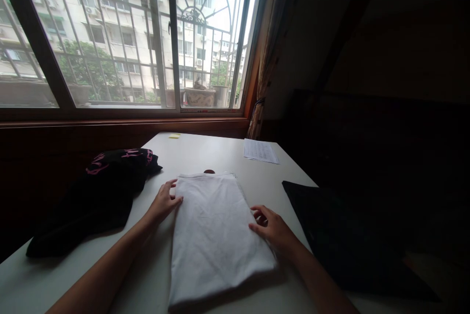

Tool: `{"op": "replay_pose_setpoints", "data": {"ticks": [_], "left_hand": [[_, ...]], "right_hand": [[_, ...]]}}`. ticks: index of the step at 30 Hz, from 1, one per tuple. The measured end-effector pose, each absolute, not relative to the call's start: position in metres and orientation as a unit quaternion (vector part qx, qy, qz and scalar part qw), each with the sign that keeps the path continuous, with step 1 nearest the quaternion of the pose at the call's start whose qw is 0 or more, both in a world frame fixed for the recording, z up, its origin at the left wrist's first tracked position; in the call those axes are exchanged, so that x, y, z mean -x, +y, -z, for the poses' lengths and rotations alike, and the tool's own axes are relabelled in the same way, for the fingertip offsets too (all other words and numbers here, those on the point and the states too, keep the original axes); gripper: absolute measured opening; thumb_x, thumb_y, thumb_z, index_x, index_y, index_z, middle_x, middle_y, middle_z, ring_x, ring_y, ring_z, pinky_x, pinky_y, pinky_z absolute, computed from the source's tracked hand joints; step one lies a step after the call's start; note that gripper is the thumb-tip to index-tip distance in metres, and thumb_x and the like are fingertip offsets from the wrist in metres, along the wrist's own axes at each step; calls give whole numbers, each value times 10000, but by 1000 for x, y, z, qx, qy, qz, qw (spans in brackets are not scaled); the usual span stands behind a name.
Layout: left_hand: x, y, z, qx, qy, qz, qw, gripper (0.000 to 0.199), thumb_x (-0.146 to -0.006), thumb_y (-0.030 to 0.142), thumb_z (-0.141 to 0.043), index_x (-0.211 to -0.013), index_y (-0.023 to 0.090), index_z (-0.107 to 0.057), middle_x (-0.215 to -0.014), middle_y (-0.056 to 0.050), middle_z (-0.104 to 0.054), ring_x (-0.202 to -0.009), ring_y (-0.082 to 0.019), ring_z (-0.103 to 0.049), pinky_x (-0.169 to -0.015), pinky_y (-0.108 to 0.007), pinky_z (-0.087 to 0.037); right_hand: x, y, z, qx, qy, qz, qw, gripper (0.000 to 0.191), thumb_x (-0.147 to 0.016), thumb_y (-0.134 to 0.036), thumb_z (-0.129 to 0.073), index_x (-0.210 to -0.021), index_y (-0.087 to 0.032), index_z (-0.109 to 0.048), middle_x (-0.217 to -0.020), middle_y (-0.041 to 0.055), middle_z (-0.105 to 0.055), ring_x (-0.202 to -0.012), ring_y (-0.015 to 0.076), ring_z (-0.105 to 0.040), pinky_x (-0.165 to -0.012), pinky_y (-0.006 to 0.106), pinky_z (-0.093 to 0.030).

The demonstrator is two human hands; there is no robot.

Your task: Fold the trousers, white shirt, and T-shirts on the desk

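A folded white cloth garment [213, 231] lies flat in front of me, lightly wrinkled, its near edge thick with layers. At its left edge is my left hand [165, 201], fingers apart, with the thumb tip resting on the fabric. My right hand [271, 226] is at the right edge, its fingers bent and spaced from the thumb, the tips touching the cloth. Neither hand visibly grips the fabric. Just beyond the far edge, a small dark brown round object [209, 171] is partly hidden by the garment.
On the white table [205, 150], a black garment with pink print [99, 196] lies crumpled at left. A dark folded cloth [352, 235] covers the right side. Farther back are printed papers [260, 150] and a yellow slip [174, 136]. A barred window [176, 35] and a curtain [262, 69] stand behind.
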State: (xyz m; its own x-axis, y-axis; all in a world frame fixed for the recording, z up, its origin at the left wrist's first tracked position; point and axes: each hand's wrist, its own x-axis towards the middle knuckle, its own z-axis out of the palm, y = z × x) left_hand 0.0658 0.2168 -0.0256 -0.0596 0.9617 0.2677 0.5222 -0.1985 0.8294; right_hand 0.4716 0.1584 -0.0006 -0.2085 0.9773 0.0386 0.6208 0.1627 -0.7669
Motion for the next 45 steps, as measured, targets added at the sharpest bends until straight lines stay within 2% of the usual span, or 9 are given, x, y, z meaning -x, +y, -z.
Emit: {"op": "replay_pose_setpoints", "data": {"ticks": [4,8,12,16,21,28,33,38,45], "left_hand": [[-75,207,11,-598,591,-414,349,802,-784,477,-712,-1459,192,-386,-1335,-171,-536,-910,-235,-704,-701,-364,-621],[-86,194,-5,-566,598,-372,429,891,-810,489,-727,-1536,242,-273,-1319,-167,-544,-935,-251,-697,-688,-334,-592],[-92,187,-8,-581,548,-334,500,976,-817,524,-759,-1586,289,-204,-1316,-154,-586,-1139,-316,-655,-899,-413,-565],[-90,186,-2,-620,546,-323,462,975,-793,541,-791,-1588,280,-290,-1477,-162,-498,-1414,-371,-443,-1142,-469,-394],[-91,182,-6,-628,541,-309,466,969,-802,565,-775,-1594,276,-298,-1564,-175,-430,-1417,-389,-443,-1168,-498,-356],[-99,177,-14,-614,525,-312,499,1017,-779,554,-800,-1596,267,-267,-1621,-192,-349,-1477,-383,-370,-1203,-504,-305],[-109,173,-11,-597,500,-300,551,1048,-751,499,-829,-1593,269,-250,-1640,-197,-312,-1468,-353,-393,-1182,-459,-355],[-119,166,-13,-588,479,-304,576,1046,-756,454,-830,-1605,302,-237,-1666,-159,-281,-1464,-349,-404,-1180,-457,-365],[-126,162,1,-619,432,-352,554,1006,-815,395,-782,-1638,286,-214,-1715,-102,-223,-1538,-368,-282,-1255,-471,-238]], "right_hand": [[-474,155,-4,570,-692,-367,249,417,-804,-351,-740,-1183,-223,-622,-964,29,-682,-851,196,-649,-771,318,-530],[-492,153,-11,552,-649,-486,195,640,-719,-287,-805,-1301,-243,-542,-882,-17,-656,-809,188,-643,-689,281,-494],[-500,153,-12,538,-624,-528,205,762,-742,-339,-801,-1410,-259,-443,-906,-13,-665,-807,196,-648,-724,302,-503],[-484,155,-3,581,-651,-404,273,801,-815,-455,-733,-1501,-260,-368,-1032,26,-648,-835,205,-634,-794,352,-516],[-458,154,5,601,-664,-335,290,766,-781,-386,-730,-1485,-291,-442,-1051,20,-613,-879,217,-631,-854,372,-505],[-468,154,0,583,-608,-445,304,775,-765,-349,-730,-1479,-289,-434,-1098,31,-621,-931,237,-650,-881,403,-503],[-483,151,-8,571,-565,-525,281,879,-764,-311,-735,-1544,-240,-335,-1139,67,-665,-1051,284,-678,-972,433,-487],[-478,148,-8,534,-542,-563,322,973,-784,-353,-758,-1613,-259,-257,-1379,131,-635,-1188,315,-661,-1077,474,-458],[-475,146,-9,504,-615,-471,382,760,-843,-342,-709,-1555,-347,-442,-1642,17,-405,-1522,270,-342,-1267,440,-212]]}}
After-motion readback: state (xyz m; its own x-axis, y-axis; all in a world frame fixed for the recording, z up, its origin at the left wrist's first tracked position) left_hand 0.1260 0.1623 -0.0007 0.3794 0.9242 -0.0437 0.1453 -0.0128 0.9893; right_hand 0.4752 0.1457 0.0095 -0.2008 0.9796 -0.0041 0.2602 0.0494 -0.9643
